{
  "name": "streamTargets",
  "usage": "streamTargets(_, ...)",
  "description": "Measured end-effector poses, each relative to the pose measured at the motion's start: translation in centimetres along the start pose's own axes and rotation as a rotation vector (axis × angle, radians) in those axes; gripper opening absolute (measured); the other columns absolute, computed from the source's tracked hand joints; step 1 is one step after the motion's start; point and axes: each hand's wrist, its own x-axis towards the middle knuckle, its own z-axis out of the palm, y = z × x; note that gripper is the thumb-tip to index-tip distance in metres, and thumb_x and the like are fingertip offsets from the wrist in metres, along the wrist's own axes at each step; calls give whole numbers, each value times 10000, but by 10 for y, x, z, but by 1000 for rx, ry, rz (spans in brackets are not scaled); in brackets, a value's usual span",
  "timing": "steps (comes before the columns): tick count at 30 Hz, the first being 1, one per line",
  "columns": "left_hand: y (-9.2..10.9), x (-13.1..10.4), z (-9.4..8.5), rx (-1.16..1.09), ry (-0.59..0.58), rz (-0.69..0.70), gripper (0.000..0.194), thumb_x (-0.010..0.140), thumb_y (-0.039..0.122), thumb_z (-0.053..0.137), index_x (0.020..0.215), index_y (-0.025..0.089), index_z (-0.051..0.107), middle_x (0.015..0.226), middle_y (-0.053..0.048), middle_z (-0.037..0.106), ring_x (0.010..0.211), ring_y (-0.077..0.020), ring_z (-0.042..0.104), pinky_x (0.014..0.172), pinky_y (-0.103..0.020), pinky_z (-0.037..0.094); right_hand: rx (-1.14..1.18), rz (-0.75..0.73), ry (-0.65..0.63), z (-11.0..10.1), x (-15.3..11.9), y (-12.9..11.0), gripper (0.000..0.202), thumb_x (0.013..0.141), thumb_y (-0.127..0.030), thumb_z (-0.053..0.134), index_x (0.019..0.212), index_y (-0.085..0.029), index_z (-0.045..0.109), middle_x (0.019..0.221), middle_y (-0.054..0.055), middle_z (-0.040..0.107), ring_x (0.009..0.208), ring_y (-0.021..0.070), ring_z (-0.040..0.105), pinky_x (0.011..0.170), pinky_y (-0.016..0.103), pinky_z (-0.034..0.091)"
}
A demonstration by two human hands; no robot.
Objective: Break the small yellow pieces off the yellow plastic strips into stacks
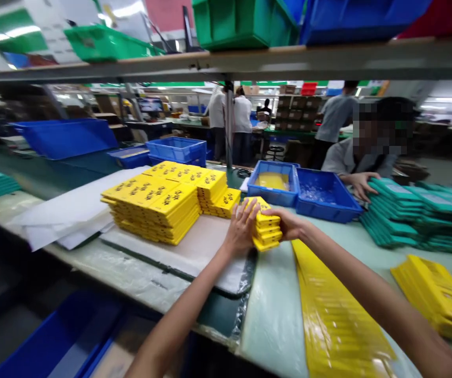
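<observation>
Between my two hands is a short stack of yellow boxes [267,231] with black print on top. My left hand [242,228] presses its left side, fingers closed against it. On the other side, my right hand [289,223] grips the stack, its fingertips partly hidden behind the boxes. The stack is at the right edge of a white-covered board [206,241]. Left of my hands stands a large block of piled yellow boxes [155,205], with a lower pile [226,202] closest to my left hand. Yellow plastic sheets [328,304] lie under my right forearm.
Blue bins [324,210] stand behind my hands. At the right, a co-worker's hand [362,184] touches stacked green packs [393,210]. More yellow pieces [439,294] lie at the right. White sheets [72,205] lie on the left; a shelf [163,71] crosses overhead.
</observation>
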Motion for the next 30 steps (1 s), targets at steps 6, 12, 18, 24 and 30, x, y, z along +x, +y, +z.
streamTargets(6, 73, -58, 20, -634, -124, -43, 984, 646, 374, 867, 1492, 256, 380, 1418, -122, 635, 1287, -335, 662, 1125, -472, 552, -185, 266, -290, -30, -110, 45, 928, 963, -859, 285, 1213, -70, 704, 1075, 228, 781, 800, 266, 781, 645, 308, 596)
streamTargets(12, 83, -60, 39, -779, -158, -247, 976, 546, 273, 903, 1391, 231, 416, 1292, -98, 701, 1164, -330, 720, 1036, -467, 602, -462, -466, 475, -48, -99, 97, 744, 857, -866, 550, 1105, -190, 740, 1068, 142, 782, 1034, 297, 738, 886, 381, 604)
streamTargets(18, 88, -44, 45, -891, -170, -263, 1063, 632, 405, 888, 1504, 213, 310, 1437, -174, 623, 1295, -355, 663, 1111, -507, 557, 190, -777, 389, -7, -40, 123, 820, 817, -886, 537, 1275, -219, 674, 1351, 94, 712, 1308, 316, 630, 1071, 430, 545)
streamTargets(24, 78, -40, 57, -807, -60, -280, 1111, 627, 606, 873, 1507, 192, 334, 1446, -189, 597, 1334, -403, 624, 1150, -573, 511, -416, -727, 925, -75, -94, 127, 353, 865, -524, 680, 1007, -220, 788, 1200, 123, 774, 1122, 303, 704, 1004, 409, 539)
streamTargets(30, 72, -47, 60, -830, -85, -243, 1143, 678, 620, 858, 1576, 204, 285, 1524, -185, 542, 1403, -410, 568, 1207, -599, 451, -617, -434, 1309, -139, -158, 187, 132, 798, -213, 670, 709, -219, 767, 856, 128, 784, 883, 334, 730, 902, 452, 534)
